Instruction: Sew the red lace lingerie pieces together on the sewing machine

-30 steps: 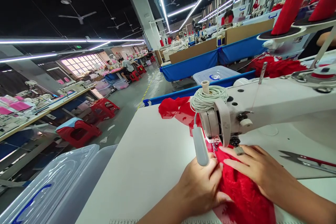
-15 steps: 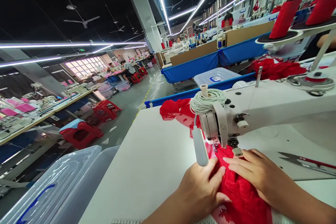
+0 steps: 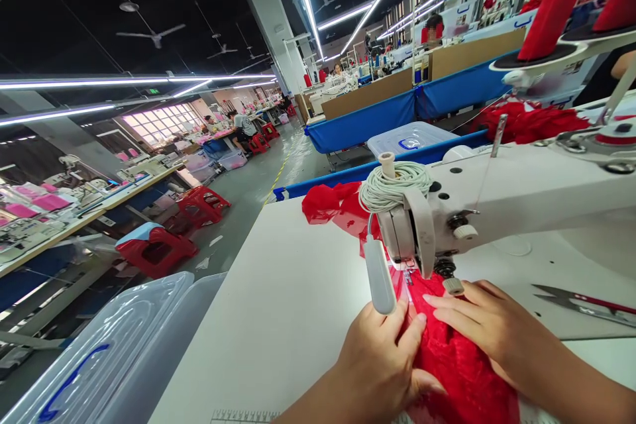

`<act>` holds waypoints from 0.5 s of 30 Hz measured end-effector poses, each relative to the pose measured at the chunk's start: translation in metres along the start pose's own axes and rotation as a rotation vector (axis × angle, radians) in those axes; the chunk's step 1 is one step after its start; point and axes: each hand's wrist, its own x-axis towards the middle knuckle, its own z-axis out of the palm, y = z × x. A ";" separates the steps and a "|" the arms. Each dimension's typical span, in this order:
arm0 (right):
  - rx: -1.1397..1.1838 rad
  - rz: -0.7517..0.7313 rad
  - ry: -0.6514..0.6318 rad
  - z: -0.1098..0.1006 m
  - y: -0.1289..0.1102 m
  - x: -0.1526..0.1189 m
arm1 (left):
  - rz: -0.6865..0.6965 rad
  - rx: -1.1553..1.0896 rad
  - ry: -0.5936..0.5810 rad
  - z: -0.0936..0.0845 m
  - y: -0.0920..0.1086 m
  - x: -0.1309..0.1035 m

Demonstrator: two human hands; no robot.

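Red lace fabric (image 3: 462, 371) runs under the presser foot of a white sewing machine (image 3: 527, 192) and spreads toward me. My left hand (image 3: 385, 351) grips the fabric's left side just in front of the needle area, thumb and fingers drawn together on it. On the right side, my right hand (image 3: 487, 324) lies on the fabric with its fingers extended and pressing down. A small lamp (image 3: 380, 278) shines beside the machine head, partly over my left fingers. More red fabric (image 3: 330, 204) lies behind the needle on the white table (image 3: 278, 278).
Scissors (image 3: 581, 305) lie right of my right hand. A ruler (image 3: 243, 416) is at the front edge. Lidded plastic bins (image 3: 124, 344) stand left of the table. Red thread cones (image 3: 551, 16) rise at the upper right. Red stools (image 3: 156, 252) and seated people are farther off.
The camera view has shifted slightly. Both hands keep nearly the same places on the red fabric, and the pale strip under my left fingers shows a little differently near the presser foot.
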 end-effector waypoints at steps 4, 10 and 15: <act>-0.019 0.008 -0.017 0.001 0.002 -0.002 | 0.018 0.027 0.040 -0.001 0.001 0.003; -0.050 -0.004 -0.050 0.003 0.005 -0.003 | -0.016 0.052 0.004 -0.001 -0.001 0.003; -0.028 0.033 -0.066 0.007 0.007 -0.005 | -0.031 0.060 -0.006 0.001 -0.004 0.004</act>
